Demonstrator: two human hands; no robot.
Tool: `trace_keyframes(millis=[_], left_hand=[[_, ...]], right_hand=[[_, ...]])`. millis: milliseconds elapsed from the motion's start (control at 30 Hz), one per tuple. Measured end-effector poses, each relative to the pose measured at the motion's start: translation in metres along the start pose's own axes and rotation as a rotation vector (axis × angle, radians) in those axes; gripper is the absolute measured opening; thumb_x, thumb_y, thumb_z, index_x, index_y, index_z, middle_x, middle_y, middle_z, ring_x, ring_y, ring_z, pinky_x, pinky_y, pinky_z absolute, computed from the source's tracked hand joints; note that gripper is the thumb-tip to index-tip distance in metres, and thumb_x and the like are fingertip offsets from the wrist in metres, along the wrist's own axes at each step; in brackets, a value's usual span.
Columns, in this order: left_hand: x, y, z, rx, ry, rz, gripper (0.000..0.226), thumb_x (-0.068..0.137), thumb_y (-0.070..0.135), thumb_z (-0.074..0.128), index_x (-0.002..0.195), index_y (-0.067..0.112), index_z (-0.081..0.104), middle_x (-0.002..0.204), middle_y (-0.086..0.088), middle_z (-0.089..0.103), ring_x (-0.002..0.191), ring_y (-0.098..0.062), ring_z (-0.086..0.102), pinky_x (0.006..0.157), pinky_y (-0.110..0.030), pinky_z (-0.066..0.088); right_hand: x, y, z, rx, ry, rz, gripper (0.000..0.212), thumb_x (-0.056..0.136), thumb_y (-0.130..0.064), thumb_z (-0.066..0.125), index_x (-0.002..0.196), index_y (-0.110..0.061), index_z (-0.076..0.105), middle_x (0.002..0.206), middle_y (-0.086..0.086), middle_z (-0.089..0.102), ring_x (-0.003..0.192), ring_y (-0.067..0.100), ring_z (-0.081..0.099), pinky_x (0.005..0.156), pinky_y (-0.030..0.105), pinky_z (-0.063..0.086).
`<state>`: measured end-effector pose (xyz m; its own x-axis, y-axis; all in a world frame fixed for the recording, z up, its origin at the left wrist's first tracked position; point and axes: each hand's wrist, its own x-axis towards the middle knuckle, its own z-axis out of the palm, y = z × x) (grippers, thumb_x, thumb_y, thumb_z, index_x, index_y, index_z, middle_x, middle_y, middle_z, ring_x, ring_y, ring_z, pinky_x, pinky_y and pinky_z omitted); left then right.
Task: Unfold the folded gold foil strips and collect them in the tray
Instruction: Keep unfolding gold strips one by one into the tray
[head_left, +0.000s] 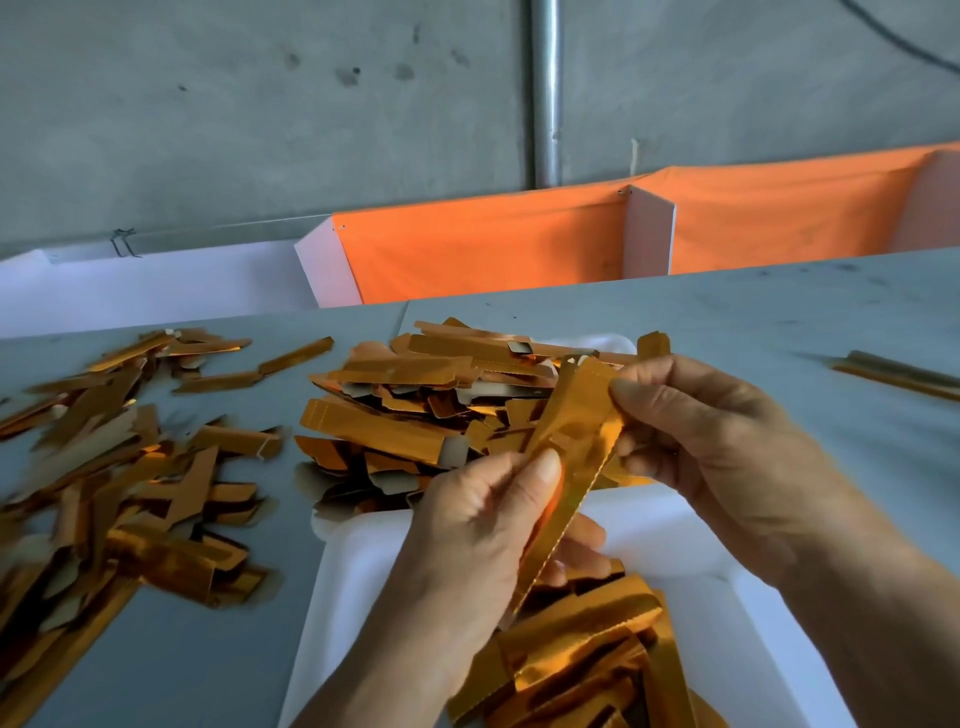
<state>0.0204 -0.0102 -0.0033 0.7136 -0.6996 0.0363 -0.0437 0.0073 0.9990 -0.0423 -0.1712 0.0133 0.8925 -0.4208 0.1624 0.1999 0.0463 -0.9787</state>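
A long gold foil strip (566, 436) runs slanted between both hands above the white tray (727, 618). My left hand (483, 525) pinches its lower part, thumb on top. Its upper end is pinched by my right hand (711, 431) between thumb and fingers. Several gold strips (587, 654) lie in the tray's near part. A heap of gold strips (415, 410) sits over the tray's far end. Another spread of gold strips (114, 467) covers the grey table on the left.
The grey table (779, 322) carries a few loose gold strips (898, 376) at the right. Behind the table stand white bins (156, 291) and orange cloth-lined bins (483, 249). A concrete wall with a metal pipe (546, 93) rises at the back.
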Motion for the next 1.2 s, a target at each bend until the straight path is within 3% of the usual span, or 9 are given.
trace_keyframes(millis=[233,367,467,667,733,833,933,1067,1200], left_hand=[[0.001,-0.001,-0.001,0.357,0.240,-0.002,0.054,0.070,0.074,0.028,0.075,0.029,0.058,0.048,0.003,0.060,0.039,-0.006,0.056,0.043,-0.014,0.046],[0.003,-0.006,-0.001,0.736,0.299,0.288,0.067,0.072,0.085,0.023,0.128,0.050,0.037,0.106,0.029,0.054,0.097,0.012,0.052,0.071,-0.010,0.045],[0.002,-0.009,0.006,0.938,0.207,0.413,0.073,0.072,0.078,0.034,0.138,0.055,0.016,0.121,0.034,0.035,0.109,0.013,0.035,0.079,-0.006,0.035],[0.004,-0.008,0.004,0.841,0.150,0.394,0.051,0.085,0.054,0.028,0.117,0.030,0.060,0.090,0.024,0.063,0.081,0.008,0.057,0.064,-0.005,0.043],[0.003,-0.007,0.004,0.746,0.091,0.344,0.058,0.081,0.061,0.026,0.110,0.027,0.062,0.094,0.021,0.069,0.087,0.012,0.058,0.071,-0.008,0.047],[0.005,-0.006,-0.001,0.542,-0.022,0.229,0.055,0.082,0.059,0.032,0.106,0.022,0.065,0.092,0.020,0.072,0.085,0.007,0.065,0.079,-0.022,0.055],[0.005,-0.005,-0.004,0.549,-0.039,0.158,0.055,0.079,0.063,0.036,0.106,0.022,0.061,0.089,0.017,0.071,0.082,0.005,0.066,0.075,-0.023,0.057],[0.003,-0.006,-0.002,0.826,0.212,0.280,0.066,0.066,0.071,0.044,0.128,0.049,0.034,0.112,0.029,0.049,0.100,0.009,0.049,0.081,-0.008,0.043],[0.003,-0.008,0.001,0.938,0.249,0.408,0.066,0.079,0.054,0.060,0.138,0.046,0.032,0.128,0.026,0.044,0.118,0.003,0.040,0.098,-0.021,0.042]], right_hand=[[-0.002,-0.003,0.002,-0.038,0.006,0.048,0.018,0.082,-0.015,0.064,0.064,-0.019,0.067,0.060,0.003,0.063,0.054,0.010,0.058,0.053,0.020,0.048],[0.000,0.001,0.004,-0.203,0.132,0.042,0.017,0.090,-0.012,0.060,0.074,-0.012,0.065,0.059,0.000,0.066,0.055,0.008,0.062,0.056,0.021,0.048],[0.000,0.003,0.006,-0.143,0.109,0.089,0.014,0.089,-0.012,0.061,0.077,-0.009,0.066,0.061,0.005,0.066,0.056,0.012,0.062,0.055,0.020,0.050],[-0.003,-0.001,0.001,-0.152,0.029,0.033,0.042,0.063,-0.056,0.063,0.088,-0.023,0.072,0.088,0.001,0.074,0.090,0.016,0.069,0.080,0.031,0.052],[-0.001,-0.002,-0.004,-0.157,0.012,0.036,0.038,0.067,-0.052,0.063,0.091,-0.025,0.073,0.091,-0.001,0.074,0.096,0.014,0.068,0.087,0.033,0.050],[-0.001,-0.005,-0.006,-0.144,-0.091,0.079,0.028,0.071,-0.040,0.064,0.085,-0.018,0.074,0.082,0.004,0.072,0.080,0.013,0.067,0.075,0.028,0.052],[-0.001,-0.006,-0.007,-0.125,-0.106,0.126,0.029,0.065,-0.037,0.068,0.080,-0.012,0.073,0.070,0.009,0.068,0.062,0.012,0.063,0.059,0.018,0.051],[-0.001,-0.005,-0.008,-0.050,-0.044,0.180,0.025,0.071,-0.028,0.066,0.082,-0.006,0.071,0.071,0.014,0.071,0.059,0.015,0.067,0.054,0.018,0.052],[-0.001,-0.005,-0.008,0.012,-0.056,0.244,0.012,0.085,-0.017,0.062,0.086,-0.005,0.065,0.071,0.016,0.071,0.060,0.016,0.069,0.052,0.020,0.054]])
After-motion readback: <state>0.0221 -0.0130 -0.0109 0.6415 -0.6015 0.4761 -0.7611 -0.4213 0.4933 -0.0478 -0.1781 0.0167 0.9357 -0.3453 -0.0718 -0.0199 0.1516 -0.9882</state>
